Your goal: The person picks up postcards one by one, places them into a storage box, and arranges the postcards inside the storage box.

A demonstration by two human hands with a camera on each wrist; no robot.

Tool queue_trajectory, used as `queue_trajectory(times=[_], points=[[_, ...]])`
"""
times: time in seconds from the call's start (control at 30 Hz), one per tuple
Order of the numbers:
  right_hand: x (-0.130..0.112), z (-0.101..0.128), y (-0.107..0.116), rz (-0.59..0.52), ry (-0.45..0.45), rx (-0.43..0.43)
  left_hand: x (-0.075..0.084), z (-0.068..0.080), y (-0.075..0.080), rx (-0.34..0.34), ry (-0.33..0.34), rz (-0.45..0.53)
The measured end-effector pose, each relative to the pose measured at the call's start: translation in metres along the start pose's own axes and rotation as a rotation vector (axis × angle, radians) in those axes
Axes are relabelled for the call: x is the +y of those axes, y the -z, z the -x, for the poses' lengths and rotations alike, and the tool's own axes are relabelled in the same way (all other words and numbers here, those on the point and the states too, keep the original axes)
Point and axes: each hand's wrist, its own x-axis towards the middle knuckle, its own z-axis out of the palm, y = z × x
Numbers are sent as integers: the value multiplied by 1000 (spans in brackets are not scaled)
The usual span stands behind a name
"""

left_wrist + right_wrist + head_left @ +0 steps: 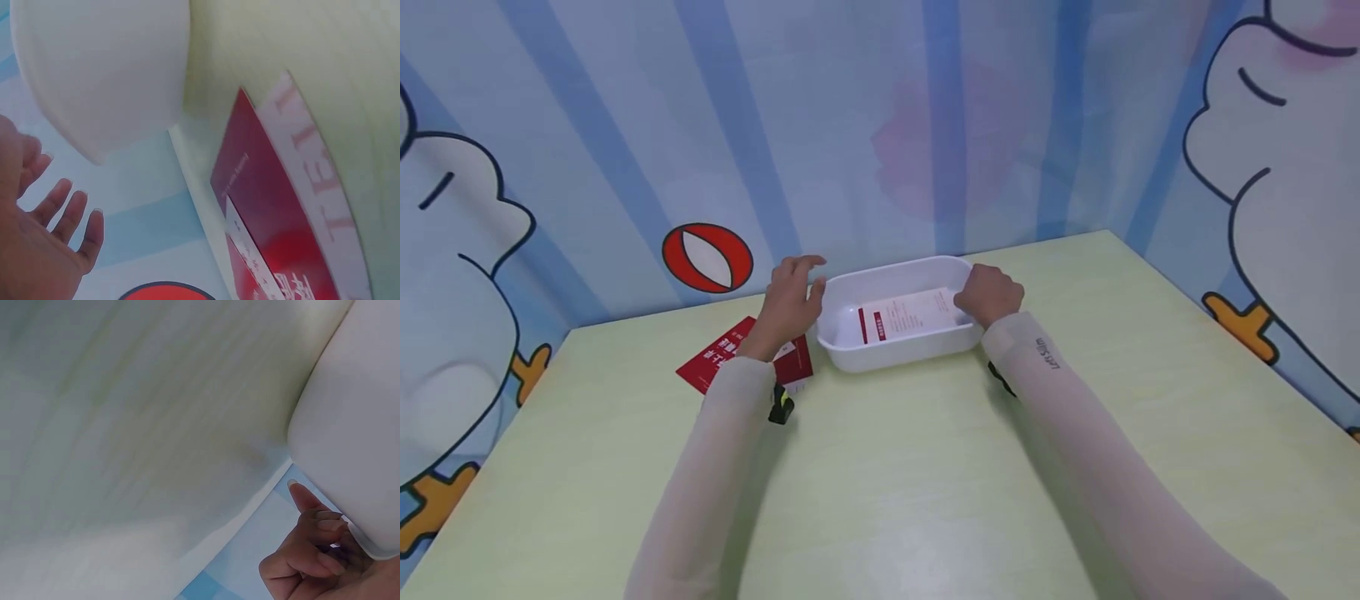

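A white plastic tub with rounded corners sits near the table's back edge; its outer wall fills the top of the left wrist view. Inside it lies a white printed card with red bands at its left end. My right hand grips the tub's right end at the rim; in the right wrist view its fingers curl under the rim. Beside the left end, my left hand has its fingers loosely spread, apart from the tub in the left wrist view, and holds nothing.
Red printed leaflets lie on the table left of the tub, partly hidden by my left wrist. A pale paper with large letters lies beside them. Behind the pale green table stands a blue striped backdrop with cartoon figures.
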Motion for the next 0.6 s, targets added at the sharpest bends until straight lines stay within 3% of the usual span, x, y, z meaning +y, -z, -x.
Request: queue_trajectory(times=[0.4, 0.6], points=[[-1, -1, -1, 14, 3, -4, -23, 10, 6, 5, 62, 37], [-1, -1, -2, 20, -2, 12, -33, 16, 9, -48, 139, -8]])
